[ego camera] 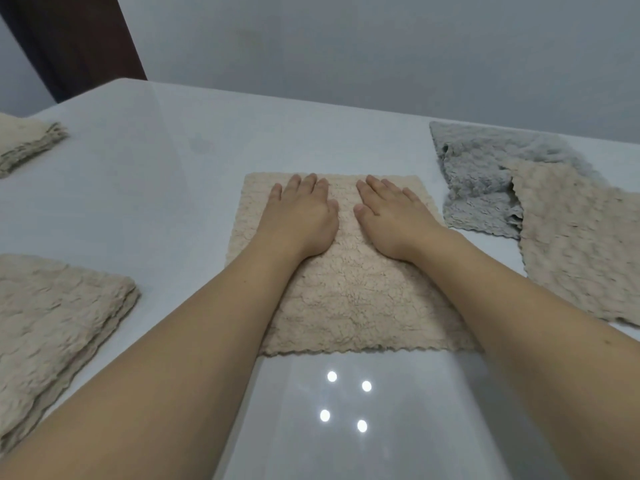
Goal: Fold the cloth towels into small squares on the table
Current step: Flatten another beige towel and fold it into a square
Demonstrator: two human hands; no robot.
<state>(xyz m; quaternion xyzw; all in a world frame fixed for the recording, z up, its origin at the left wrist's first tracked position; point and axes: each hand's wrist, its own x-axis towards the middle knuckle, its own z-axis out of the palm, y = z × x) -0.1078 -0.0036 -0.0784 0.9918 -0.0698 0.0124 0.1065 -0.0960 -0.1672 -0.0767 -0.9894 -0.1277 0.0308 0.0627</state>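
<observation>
A beige fluffy towel (353,299) lies flat as a rectangle in the middle of the white table (173,188). My left hand (301,216) presses palm-down on its far left part with fingers straight. My right hand (391,216) lies flat beside it on the far right part, fingers straight too. Both hands sit side by side, thumbs nearly meeting, fingertips close to the towel's far edge.
A folded beige towel stack (52,334) sits at the near left. Another folded beige stack (24,143) lies at the far left. At the right an unfolded grey towel (485,181) lies partly under an unfolded beige towel (575,251). A grey wall rises behind the table.
</observation>
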